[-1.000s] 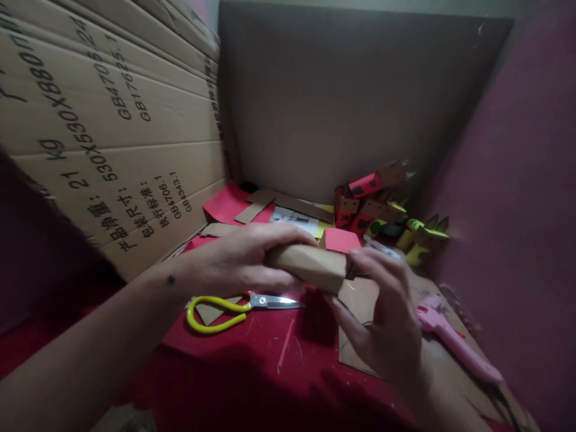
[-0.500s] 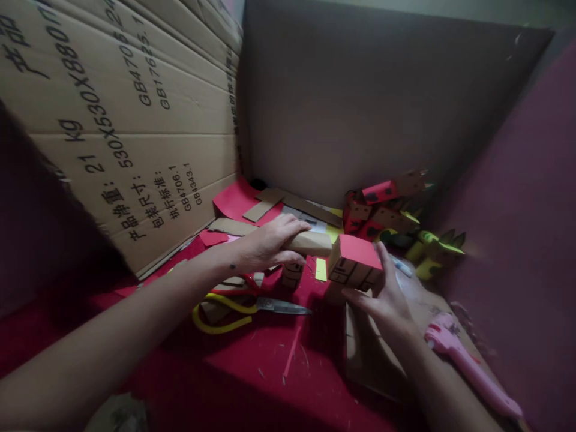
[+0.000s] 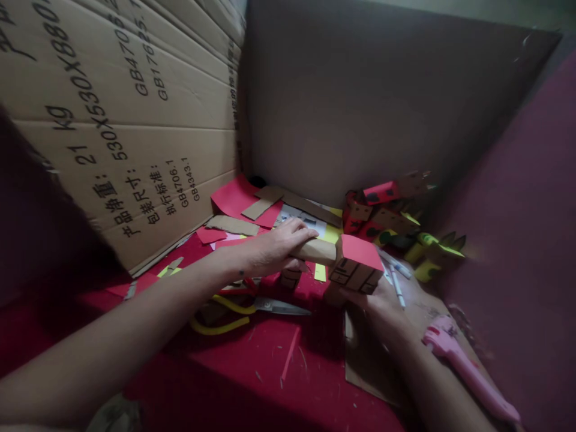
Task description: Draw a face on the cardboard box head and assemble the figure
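My left hand (image 3: pixel 284 243) is wrapped over a cardboard tube (image 3: pixel 318 251), whose right end meets a small cardboard box (image 3: pixel 357 264). The box has a red top and black lines drawn on its sides. Under and behind the box, my right hand (image 3: pixel 375 303) grips its lower part; some of its fingers are hidden. Beneath my left hand stands another small cardboard piece (image 3: pixel 291 277) with black markings. Scissors with yellow and red handles (image 3: pixel 281 307) lie on the red cloth (image 3: pixel 234 372) nearer to me.
Red and yellow spotted cardboard figures (image 3: pixel 382 207) stand at the back right. A pink glue gun (image 3: pixel 470 366) and a marker (image 3: pixel 398 287) lie at the right. Cardboard strips (image 3: pixel 231 225) and red paper (image 3: pixel 245 201) are at the back left, by a big cardboard panel (image 3: pixel 180 108).
My left hand and the tube have moved slightly right, against the box. My right hand has shifted from the box's right side to beneath it, uncovering the marker.
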Available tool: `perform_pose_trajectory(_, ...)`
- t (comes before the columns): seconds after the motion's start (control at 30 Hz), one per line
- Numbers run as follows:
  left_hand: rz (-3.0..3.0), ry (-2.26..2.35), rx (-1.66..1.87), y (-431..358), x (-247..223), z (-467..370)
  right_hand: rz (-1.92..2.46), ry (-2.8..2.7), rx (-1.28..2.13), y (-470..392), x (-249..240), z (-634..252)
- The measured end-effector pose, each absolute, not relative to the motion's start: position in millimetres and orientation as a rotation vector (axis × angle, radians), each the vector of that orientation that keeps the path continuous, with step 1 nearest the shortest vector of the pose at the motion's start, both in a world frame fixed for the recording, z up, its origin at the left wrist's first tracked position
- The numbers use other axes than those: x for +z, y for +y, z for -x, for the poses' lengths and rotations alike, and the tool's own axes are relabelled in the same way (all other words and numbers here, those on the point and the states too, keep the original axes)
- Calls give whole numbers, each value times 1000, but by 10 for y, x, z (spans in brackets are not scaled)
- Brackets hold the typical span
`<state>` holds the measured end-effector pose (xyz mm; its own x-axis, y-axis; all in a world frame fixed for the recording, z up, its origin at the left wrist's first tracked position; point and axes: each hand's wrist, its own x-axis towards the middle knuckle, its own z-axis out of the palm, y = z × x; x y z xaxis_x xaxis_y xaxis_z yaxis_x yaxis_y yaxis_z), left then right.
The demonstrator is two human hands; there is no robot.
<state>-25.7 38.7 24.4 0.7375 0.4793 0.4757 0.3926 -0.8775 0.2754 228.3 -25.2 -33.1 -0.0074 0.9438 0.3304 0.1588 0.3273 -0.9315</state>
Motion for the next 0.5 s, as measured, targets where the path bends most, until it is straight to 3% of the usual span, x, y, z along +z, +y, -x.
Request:
perform_pose_trajectory(0.17, -2701, 707, 769, 363, 264, 245, 1089, -1431, 829, -272, -271, -2227)
perform_pose_trajectory(0.5, -2429, 696, 1092, 432, 188, 199, 1121, -1453, 816, -290, -277, -2216)
